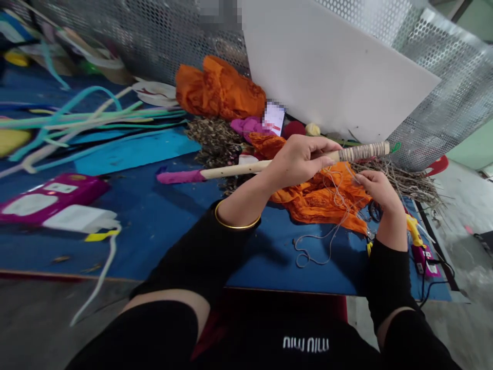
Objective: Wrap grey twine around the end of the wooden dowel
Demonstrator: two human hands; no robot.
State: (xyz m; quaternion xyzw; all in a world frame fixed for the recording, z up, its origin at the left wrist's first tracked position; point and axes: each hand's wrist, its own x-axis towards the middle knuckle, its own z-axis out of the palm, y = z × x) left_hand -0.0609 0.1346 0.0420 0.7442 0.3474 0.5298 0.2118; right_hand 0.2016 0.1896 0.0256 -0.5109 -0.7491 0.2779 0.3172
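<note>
My left hand is closed around a pale wooden stick, held nearly level above the table. Pink cloth covers the stick's left end, with dark blue at its tip. Toward the right end, thin grey-brown string is wound in many close turns, and a bit of green shows at the tip. Just below that winding, my right hand pinches the string between thumb and fingers. Loose string hangs from there and lies in loops on the blue table. Crumpled orange cloth lies under both hands.
More orange cloth, dried leaves and a phone sit behind. Dry twigs and a yellow glue gun are on the right. Pipe cleaners, a blue sheet and a magenta power box occupy the left.
</note>
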